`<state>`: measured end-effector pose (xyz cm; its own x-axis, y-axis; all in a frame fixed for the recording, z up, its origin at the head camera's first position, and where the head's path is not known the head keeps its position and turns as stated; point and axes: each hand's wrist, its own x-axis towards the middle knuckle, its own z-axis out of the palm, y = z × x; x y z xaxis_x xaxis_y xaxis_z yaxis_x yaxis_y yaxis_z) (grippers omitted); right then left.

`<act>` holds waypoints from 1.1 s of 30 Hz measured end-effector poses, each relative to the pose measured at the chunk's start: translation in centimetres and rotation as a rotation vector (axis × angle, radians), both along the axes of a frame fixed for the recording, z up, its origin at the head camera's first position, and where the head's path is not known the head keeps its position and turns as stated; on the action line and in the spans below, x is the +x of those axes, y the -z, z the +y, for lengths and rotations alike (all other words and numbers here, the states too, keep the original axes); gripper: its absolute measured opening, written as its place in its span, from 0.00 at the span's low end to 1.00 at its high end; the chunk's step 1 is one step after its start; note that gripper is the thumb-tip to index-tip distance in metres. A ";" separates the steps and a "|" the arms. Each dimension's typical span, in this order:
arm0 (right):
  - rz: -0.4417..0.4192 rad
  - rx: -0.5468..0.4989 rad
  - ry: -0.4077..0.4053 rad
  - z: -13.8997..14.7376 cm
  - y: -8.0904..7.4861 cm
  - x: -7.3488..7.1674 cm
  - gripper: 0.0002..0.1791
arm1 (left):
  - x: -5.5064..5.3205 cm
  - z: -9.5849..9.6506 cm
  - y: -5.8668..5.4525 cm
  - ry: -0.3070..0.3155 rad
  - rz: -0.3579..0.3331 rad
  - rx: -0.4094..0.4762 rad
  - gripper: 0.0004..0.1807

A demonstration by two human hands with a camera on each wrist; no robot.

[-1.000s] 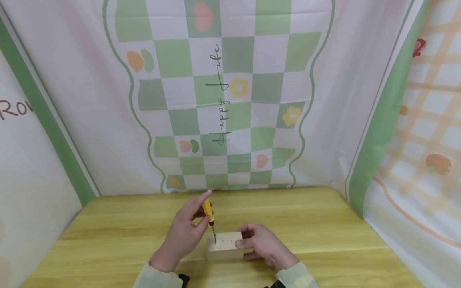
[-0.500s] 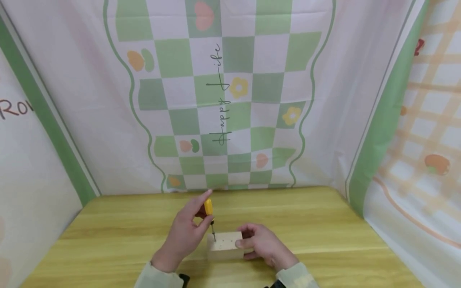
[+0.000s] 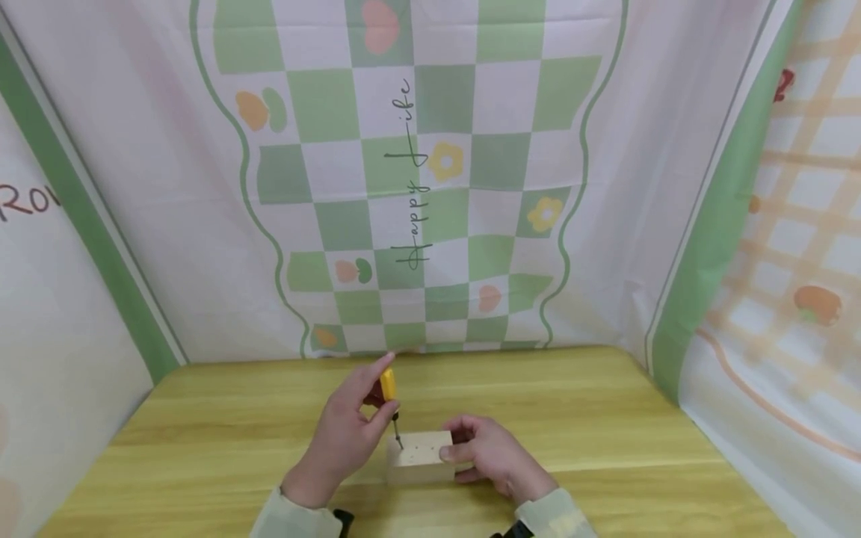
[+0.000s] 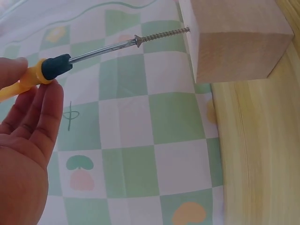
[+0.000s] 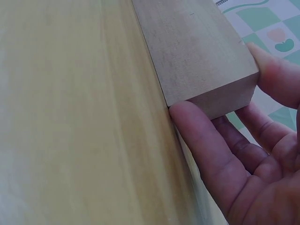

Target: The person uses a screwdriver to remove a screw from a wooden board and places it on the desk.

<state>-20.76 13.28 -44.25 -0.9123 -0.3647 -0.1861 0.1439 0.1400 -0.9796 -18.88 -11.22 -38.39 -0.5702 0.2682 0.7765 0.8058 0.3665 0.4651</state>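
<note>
A pale wooden block (image 3: 424, 467) with several small dark holes in its top lies on the table. My left hand (image 3: 343, 430) holds a screwdriver (image 3: 388, 385) by its yellow handle, between thumb and fingers. In the left wrist view the screwdriver's shaft (image 4: 103, 50) meets the head of a long screw (image 4: 161, 35), whose tip touches the block's holed face. Most of the screw's thread stands outside the wood. At the block's right end, my right hand (image 3: 494, 456) grips it, thumb on the top edge and fingers at the end and far side.
The wood-grain table (image 3: 235, 433) stretches out on both sides of the block. Behind it hangs a green and white checked curtain (image 3: 444, 217), reaching down to the table's back edge. More printed cloth (image 3: 794, 261) hangs at the right.
The yellow handle has turned slightly within my left fingers, while the screw tip stays at the same spot. My right hand and the block have hardly moved.
</note>
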 end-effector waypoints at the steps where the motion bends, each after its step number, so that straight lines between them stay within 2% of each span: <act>1: -0.001 0.000 -0.002 0.0 0.0 0.0 0.22 | 0.1 0.0 -0.1 -0.003 -0.004 -0.003 0.40; 13: 0.004 0.002 -0.005 0.0 0.0 0.0 0.22 | 0.3 0.0 -0.3 0.005 -0.052 0.011 0.38; 22: 0.005 0.007 -0.005 0.0 0.1 0.0 0.23 | 0.6 0.1 -0.5 -0.039 -0.113 0.011 0.34; 33: 0.002 0.003 -0.002 0.0 0.0 0.0 0.23 | 0.8 0.0 -0.6 -0.036 -0.148 0.021 0.34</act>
